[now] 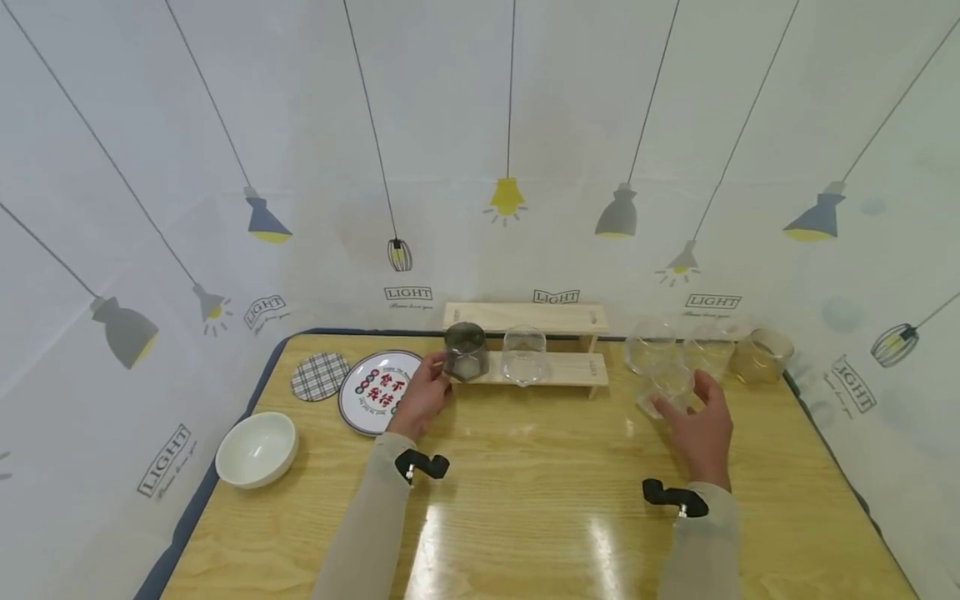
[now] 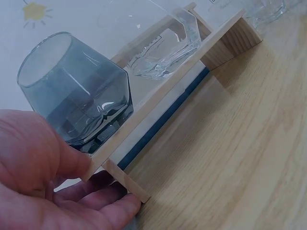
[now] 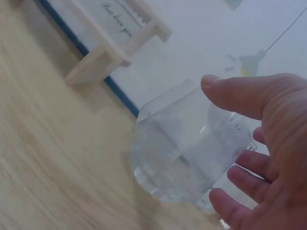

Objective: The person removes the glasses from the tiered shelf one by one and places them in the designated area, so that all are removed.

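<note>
glass cup [image 3: 180, 151] nr r. hand [image 3: 288, 143], contact unclear

My sleeves [image 1: 367, 525] are pale beige, the shelf [image 1: 573, 369] pale wood, the table [image 1: 540, 517] yellow-brown grain. I see one smoky glass [image 1: 466, 348], one amber glass [image 1: 761, 358], several clear glasses [image 3: 177, 153]; a white bowl [image 1: 257, 450], dark-checked pale coaster [image 1: 320, 377], red-lettered, dark-rimmed white plate [image 1: 381, 392].

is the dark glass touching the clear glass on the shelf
Apart: in the head view, a strip of the shelf shows between the dark glass and the clear glass.
</note>
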Available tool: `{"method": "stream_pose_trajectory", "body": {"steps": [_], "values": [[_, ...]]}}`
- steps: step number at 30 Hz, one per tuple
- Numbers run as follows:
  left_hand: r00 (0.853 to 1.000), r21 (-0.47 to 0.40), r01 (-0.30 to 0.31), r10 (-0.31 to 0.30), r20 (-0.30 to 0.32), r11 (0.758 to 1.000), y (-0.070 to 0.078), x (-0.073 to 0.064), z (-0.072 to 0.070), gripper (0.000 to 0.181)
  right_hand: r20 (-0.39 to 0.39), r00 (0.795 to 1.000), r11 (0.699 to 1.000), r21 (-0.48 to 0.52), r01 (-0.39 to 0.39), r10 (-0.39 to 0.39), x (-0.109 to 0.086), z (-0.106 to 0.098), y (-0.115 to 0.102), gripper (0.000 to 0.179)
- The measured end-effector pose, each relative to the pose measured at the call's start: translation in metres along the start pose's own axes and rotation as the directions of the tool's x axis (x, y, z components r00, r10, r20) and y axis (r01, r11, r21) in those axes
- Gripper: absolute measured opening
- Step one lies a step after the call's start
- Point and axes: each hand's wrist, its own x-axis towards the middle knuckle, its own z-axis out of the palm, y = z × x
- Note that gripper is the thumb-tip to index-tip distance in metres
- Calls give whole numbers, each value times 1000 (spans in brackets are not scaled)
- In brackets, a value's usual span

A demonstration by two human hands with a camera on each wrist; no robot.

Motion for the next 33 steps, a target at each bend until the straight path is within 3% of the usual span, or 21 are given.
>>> {"method": "stream_pose_trajectory", "body": {"steps": [7, 13, 18, 23, 33], "values": [[1000, -2, 2, -2, -10, 1000, 1, -2, 2, 43, -100, 994, 998, 54, 40, -35, -20, -3, -23, 75], [1000, 9, 8, -8, -11, 1000, 2, -4, 1, 44, -148, 980, 988, 56, 144, -135, -37, 10, -53, 63], [1000, -3, -3, 3, -1, 1000, 4, -5, 0, 45, -82, 969, 966, 91, 242, -235, -48, 37, -73, 54], [1000, -13, -9, 9, 0, 1000, 2, -3, 1, 45, -8, 958, 951, 118, 286, -287, -53, 74, -79, 51], [1000, 6, -12, 12, -8, 1000, 1, -1, 1, 44, 148, 918, 929, 97, 357, -368, -52, 144, -76, 68]]}}
